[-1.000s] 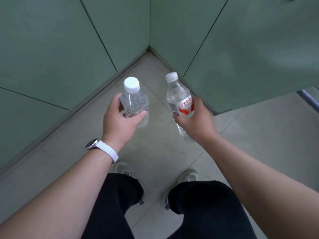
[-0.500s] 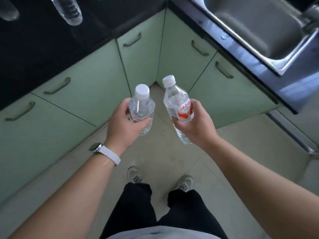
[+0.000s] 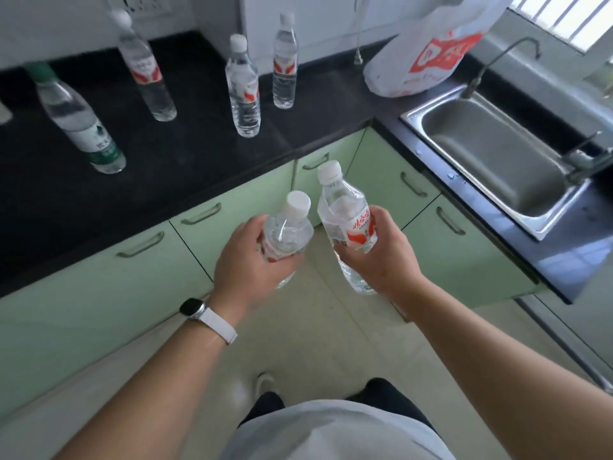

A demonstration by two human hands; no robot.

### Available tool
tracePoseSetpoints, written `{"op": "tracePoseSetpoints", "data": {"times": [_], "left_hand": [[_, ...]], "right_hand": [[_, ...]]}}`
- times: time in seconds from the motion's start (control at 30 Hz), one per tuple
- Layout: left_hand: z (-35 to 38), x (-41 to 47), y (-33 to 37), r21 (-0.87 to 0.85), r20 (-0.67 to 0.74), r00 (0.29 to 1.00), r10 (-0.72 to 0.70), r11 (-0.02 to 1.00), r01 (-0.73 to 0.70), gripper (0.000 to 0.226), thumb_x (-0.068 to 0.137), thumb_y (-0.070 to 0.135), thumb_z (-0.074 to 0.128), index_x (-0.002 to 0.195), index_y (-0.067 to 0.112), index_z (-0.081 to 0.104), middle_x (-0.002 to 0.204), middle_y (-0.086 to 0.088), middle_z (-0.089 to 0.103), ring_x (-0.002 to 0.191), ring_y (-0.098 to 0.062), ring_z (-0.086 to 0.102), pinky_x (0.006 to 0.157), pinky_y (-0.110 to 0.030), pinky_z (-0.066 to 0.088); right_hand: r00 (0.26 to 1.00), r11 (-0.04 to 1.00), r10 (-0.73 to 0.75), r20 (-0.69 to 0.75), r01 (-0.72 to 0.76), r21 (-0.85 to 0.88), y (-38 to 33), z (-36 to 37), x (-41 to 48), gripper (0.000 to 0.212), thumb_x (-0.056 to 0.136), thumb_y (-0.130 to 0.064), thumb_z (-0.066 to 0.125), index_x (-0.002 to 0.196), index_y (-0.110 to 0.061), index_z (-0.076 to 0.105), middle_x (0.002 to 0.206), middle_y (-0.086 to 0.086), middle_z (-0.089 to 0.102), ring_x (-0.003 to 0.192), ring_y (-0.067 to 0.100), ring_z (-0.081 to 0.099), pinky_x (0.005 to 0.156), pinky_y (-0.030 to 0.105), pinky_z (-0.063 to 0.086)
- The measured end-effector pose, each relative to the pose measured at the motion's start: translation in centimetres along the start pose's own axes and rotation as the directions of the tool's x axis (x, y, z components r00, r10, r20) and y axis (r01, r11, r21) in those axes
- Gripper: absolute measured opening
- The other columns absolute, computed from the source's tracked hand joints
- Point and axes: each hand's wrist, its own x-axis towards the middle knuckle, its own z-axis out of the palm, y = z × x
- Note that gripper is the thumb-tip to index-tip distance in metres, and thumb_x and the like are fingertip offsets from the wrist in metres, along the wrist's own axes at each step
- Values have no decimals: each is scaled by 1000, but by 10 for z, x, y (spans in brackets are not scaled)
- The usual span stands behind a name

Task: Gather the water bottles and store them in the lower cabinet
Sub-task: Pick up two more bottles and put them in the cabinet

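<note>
A black L-shaped counter (image 3: 185, 151) runs over pale green cabinets (image 3: 99, 287). Four water bottles stand upright on it, apart: a green-labelled bottle (image 3: 79, 121) at left, then three red-labelled ones (image 3: 147, 68), (image 3: 243, 88), (image 3: 284, 63). A white and red plastic bag (image 3: 428, 51) sits by the back wall, near the steel sink (image 3: 491, 154) set into the counter's right arm.

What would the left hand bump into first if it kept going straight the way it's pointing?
Probably the green cabinet doors under the black counter. The left hand, gripping a water bottle, points forward and slightly right toward them. Depth is hard to judge here.
</note>
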Motion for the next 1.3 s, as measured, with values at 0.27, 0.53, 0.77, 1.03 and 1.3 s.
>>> {"op": "tracePoseSetpoints", "data": {"times": [0.27,0.53,0.77,1.03,1.3], "left_hand": [[-35,7,4,-93,-171,983,-73,994,57,50,64,54,84,107,45,57,104,20,68,94,1,64,82,-43,58],[-61,33,3,-96,-353,905,-235,972,215,50,60,50,82,103,49,57,101,31,67,94,6,64,84,-41,59],[-73,55,17,-98,-529,772,-353,929,357,50,64,43,87,105,47,58,102,33,65,95,7,63,84,-40,58],[-102,13,28,-210,-729,502,-466,850,484,46,68,34,90,101,44,59,100,33,66,94,7,63,81,-28,57],[-150,-86,12,-338,-843,201,-498,783,522,51,67,31,91,105,46,60,97,31,68,90,8,63,74,-18,51]], "right_hand": [[993,995,-100,59,99,31,-42,15,37,51,74,-42,79,112,-37,45,101,-15,62,89,9,60,77,34,51],[931,961,-274,240,256,104,-79,41,112,51,72,-39,80,109,-35,46,96,-16,61,85,5,58,71,29,45],[797,908,-419,435,377,183,-110,71,185,49,73,-39,79,109,-34,46,99,-16,60,92,7,58,75,29,47],[537,820,-565,626,450,354,-185,133,186,55,74,-38,81,111,-38,40,98,-18,57,87,2,59,78,25,49],[228,717,-644,730,511,474,-253,190,95,65,73,-33,82,126,-29,46,111,-13,59,99,7,60,85,27,50]]}}
